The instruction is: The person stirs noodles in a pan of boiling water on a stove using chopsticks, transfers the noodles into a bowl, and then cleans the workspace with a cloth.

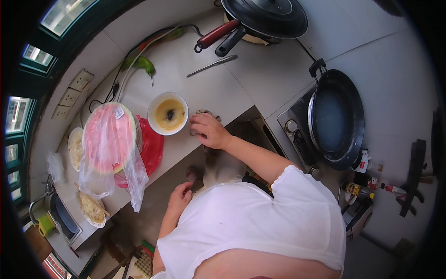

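At the counter's edge my right hand (210, 130) rests on a crumpled, greyish cloth (205, 112), just right of a white bowl (151, 117). Yellow liquid with something dark in the middle fills part of the bowl. My left hand (180, 197) hangs beside my body, fingers loosely curled and apart, with nothing seen in it. Left of the bowl lies a cut watermelon half (108, 139) under clear plastic, with a red plastic bag (151, 146) beside it. Green peppers (141, 63) and a slim metal utensil (212, 66) lie farther back.
A wok (336, 115) holding cloudy liquid sits on an induction cooker (296, 125) at right. A lidded black pan (271, 17) stands at the back. Plates of food (92, 209) and a sink (66, 216) are at left; cables (122, 76) run along the wall. Bottles (359, 190) stand at right.
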{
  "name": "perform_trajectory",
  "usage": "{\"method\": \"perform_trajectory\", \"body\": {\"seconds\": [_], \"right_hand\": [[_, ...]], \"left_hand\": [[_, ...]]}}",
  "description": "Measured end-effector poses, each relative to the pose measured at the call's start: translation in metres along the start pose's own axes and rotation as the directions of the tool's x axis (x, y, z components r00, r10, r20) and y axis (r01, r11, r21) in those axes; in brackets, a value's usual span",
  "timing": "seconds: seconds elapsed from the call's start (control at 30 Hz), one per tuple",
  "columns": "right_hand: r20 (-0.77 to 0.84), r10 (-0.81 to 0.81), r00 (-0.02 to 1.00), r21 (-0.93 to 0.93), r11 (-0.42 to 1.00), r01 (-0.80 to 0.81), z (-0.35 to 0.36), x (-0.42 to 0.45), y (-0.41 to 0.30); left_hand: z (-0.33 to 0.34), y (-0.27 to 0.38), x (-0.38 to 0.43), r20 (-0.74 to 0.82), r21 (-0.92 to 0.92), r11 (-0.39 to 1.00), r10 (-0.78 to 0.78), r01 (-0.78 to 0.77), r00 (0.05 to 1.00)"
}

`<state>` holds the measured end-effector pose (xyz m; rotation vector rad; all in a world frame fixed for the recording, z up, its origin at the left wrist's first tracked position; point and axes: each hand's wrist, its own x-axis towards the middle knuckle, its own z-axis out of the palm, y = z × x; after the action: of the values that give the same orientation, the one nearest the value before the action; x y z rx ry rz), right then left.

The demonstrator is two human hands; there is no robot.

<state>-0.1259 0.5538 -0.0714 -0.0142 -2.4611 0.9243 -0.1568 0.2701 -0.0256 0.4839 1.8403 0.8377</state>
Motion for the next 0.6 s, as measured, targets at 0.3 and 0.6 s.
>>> {"method": "perform_trajectory", "body": {"seconds": [0.3, 0.6], "right_hand": [[-0.456, 0.265, 0.849, -0.346, 0.826, -0.444, -0.077, -0.032, 0.09], [0.042, 0.168, 0.985, -0.091, 0.982, -0.163, -0.004, -0.038, -0.02]], "left_hand": [[0.003, 0.011, 0.006, -0.042, 0.059, 0.997, 0.048, -0.045, 0.998], [0.01, 0.006, -0.003, -0.155, 0.004, 1.0, 0.006, -0.005, 0.988]]}}
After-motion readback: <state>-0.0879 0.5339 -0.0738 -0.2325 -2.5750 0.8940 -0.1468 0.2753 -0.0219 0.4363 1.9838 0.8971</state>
